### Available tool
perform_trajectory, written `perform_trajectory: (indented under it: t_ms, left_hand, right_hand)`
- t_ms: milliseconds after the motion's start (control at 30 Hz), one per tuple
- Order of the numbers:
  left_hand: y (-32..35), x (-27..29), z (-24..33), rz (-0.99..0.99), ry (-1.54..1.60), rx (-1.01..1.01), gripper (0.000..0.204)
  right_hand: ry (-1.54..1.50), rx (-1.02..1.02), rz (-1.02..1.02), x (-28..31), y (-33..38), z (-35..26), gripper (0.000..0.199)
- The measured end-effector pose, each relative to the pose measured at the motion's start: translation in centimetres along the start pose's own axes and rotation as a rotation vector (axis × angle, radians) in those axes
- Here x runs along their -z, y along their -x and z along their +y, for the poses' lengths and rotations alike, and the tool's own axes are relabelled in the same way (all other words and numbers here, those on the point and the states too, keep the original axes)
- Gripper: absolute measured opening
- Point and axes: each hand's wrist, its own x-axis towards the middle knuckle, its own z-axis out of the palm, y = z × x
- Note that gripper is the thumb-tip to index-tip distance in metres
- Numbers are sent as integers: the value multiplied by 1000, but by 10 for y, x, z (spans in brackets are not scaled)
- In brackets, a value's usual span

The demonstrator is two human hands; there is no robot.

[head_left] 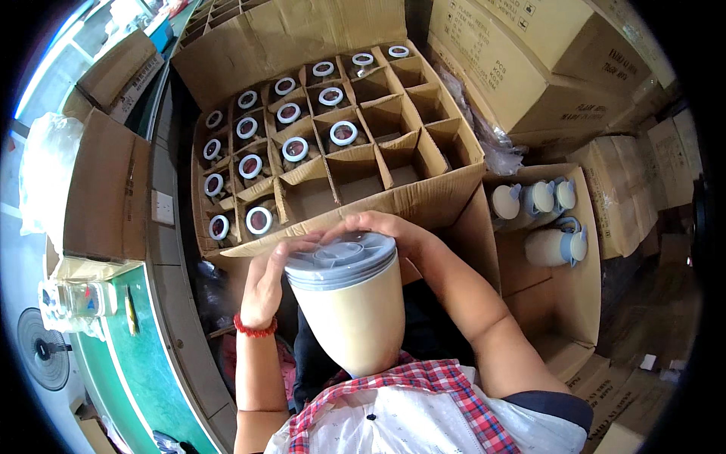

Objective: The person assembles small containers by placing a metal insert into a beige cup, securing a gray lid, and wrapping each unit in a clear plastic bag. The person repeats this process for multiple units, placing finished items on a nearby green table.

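A cream jug body (352, 321) stands between my arms, its narrower end down against my apron. Its wide upper end carries a ribbed grey-blue round lid or base (340, 261). My left hand (266, 281) presses on the left side of this piece, fingers reaching over its far rim. From the right, my right hand (378, 225) curves round the far edge, fingers bent on the rim. The two hands' fingertips come close together there. Just beyond is an open carton (446, 178) with cardboard dividers, where several glass flask liners (259, 221) with white rims stand in cells.
To the right, several cream jugs with blue-grey handles (550, 246) sit in another open carton (597, 303). Closed cartons (514, 76) are stacked at the far right. At left are a green-topped table (151, 356), a brown box (106, 189) and a fan (43, 348).
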Motion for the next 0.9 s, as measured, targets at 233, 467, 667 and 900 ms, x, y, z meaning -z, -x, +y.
perform_trajectory:
  t_ms: [233, 467, 667, 900]
  left_hand:
    - [15, -20, -16, 58, 45, -298, 34]
    - [0, -19, -33, 13, 255, -422, 28]
    - [5, -19, -40, 19, 193, -459, 29]
    - [7, -23, -58, -18, 546, -369, 34]
  right_hand:
    - [228, -54, 198, -14, 21, -12, 64]
    - [-80, -120, 254, -13, -1, -18, 70]
    - [-28, -124, 227, -6, -4, -20, 75]
    - [285, -99, 311, -45, 26, -34, 69]
